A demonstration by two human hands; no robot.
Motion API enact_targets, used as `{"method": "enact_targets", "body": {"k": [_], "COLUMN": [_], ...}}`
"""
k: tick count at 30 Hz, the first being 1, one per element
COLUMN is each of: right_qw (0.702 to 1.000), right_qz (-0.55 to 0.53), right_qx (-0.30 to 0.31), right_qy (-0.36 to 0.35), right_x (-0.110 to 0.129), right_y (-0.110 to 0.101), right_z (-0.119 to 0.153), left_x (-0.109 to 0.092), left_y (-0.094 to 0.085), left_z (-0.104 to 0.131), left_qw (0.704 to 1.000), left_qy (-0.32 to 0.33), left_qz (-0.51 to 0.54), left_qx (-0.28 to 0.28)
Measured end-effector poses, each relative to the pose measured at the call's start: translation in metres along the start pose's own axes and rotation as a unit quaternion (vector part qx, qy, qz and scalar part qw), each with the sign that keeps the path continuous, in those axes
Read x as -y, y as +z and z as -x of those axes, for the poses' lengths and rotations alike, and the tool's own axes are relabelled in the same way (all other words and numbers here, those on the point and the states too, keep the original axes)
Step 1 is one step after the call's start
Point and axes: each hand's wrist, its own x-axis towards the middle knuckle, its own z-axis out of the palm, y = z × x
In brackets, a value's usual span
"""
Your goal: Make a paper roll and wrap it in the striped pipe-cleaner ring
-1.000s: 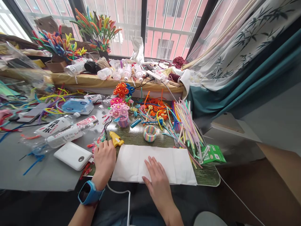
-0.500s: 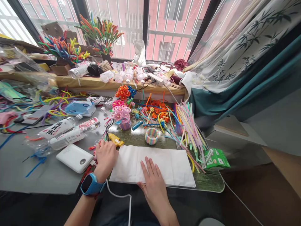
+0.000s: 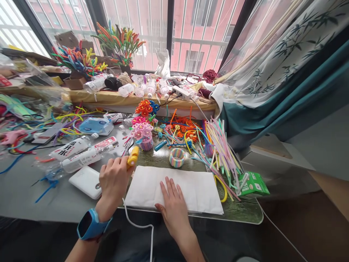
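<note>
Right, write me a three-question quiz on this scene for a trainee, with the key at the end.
1. Which of the person's hands holds the yellow glue gun?
2. True or false: the right hand rests palm-down on the white sheet.
3. What colour is the watch strap: a) red, b) blue, c) white?

Key: 1. The left hand. 2. True. 3. b.

Location type: home craft corner. Indicators: a patterned curtain (image 3: 294,51) at a barred window (image 3: 201,40); a windowsill (image 3: 109,99) holding bottles (image 3: 94,85) and yarn (image 3: 209,75); a table (image 3: 162,159) bearing pipe cleaners (image 3: 221,145) and pipe-cleaner flowers (image 3: 142,131); 1 glue gun (image 3: 133,157).
</note>
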Motion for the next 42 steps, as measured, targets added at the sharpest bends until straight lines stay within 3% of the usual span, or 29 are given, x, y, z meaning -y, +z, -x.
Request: {"method": "enact_targets", "body": {"k": [6,12,17,26,30,34,37,42], "right_qw": [1.000,0.998,0.998,0.997,0.996,0.997,0.997,0.997], "right_qz": [-0.007,0.023,0.055,0.076,0.077,0.071,0.066,0.044], "right_qx": [-0.010,-0.029,-0.004,-0.028,-0.042,-0.040,-0.042,-0.059], "right_qy": [0.000,0.043,0.039,0.016,-0.008,-0.016,-0.014,-0.019], "right_x": [0.006,-0.014,-0.020,-0.024,-0.023,-0.022,-0.022,-0.023], "right_y": [-0.004,-0.010,-0.004,0.005,0.010,0.014,0.016,0.017], "right_z": [-0.008,-0.006,-0.008,-0.006,-0.011,-0.015,-0.015,-0.013], "left_x": [0.011,0.021,0.031,0.065,0.070,0.065,0.062,0.058], "left_y": [-0.019,-0.004,0.008,0.009,0.008,0.002,-0.007,-0.019], "left_z": [0.013,0.028,0.031,0.039,0.041,0.039,0.034,0.028], "left_qw": [0.979,0.951,0.940,0.919,0.871,0.808,0.770,0.749], "left_qy": [-0.147,-0.147,-0.169,-0.219,-0.260,-0.282,-0.259,-0.205], "left_qz": [0.125,0.268,0.295,0.328,0.417,0.517,0.582,0.625], "left_qx": [0.068,0.036,0.018,-0.001,0.018,-0.016,-0.042,-0.081]}}
